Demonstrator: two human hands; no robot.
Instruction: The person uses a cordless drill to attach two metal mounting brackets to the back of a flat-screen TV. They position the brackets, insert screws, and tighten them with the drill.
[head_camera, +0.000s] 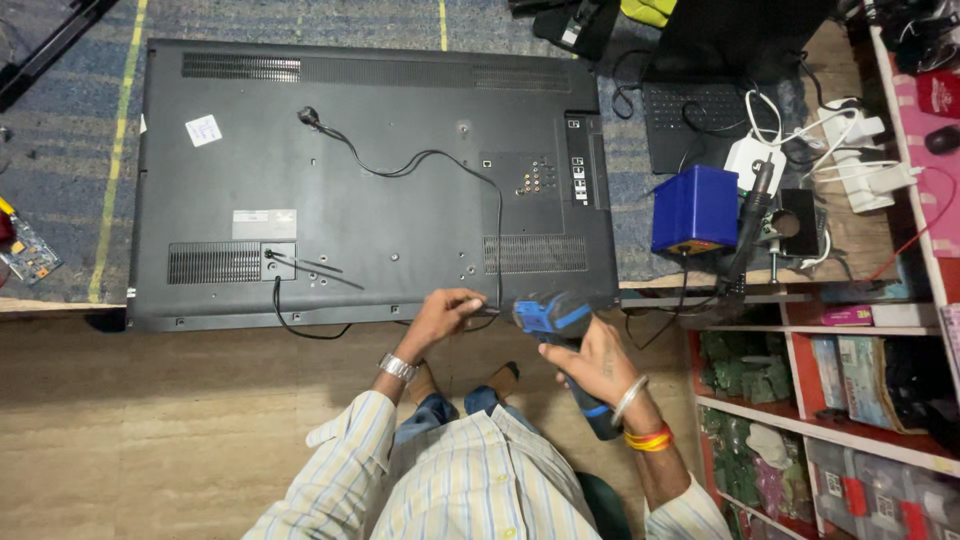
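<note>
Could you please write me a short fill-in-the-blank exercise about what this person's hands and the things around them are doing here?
1. The right hand holds a blue and black ____.
2. The left hand rests at the near edge of a television lying face ____.
3. A black ____ snakes across the television's back.
4. The box right of the television is ____ in colour.

Missing words: drill; down; cable; blue
</note>
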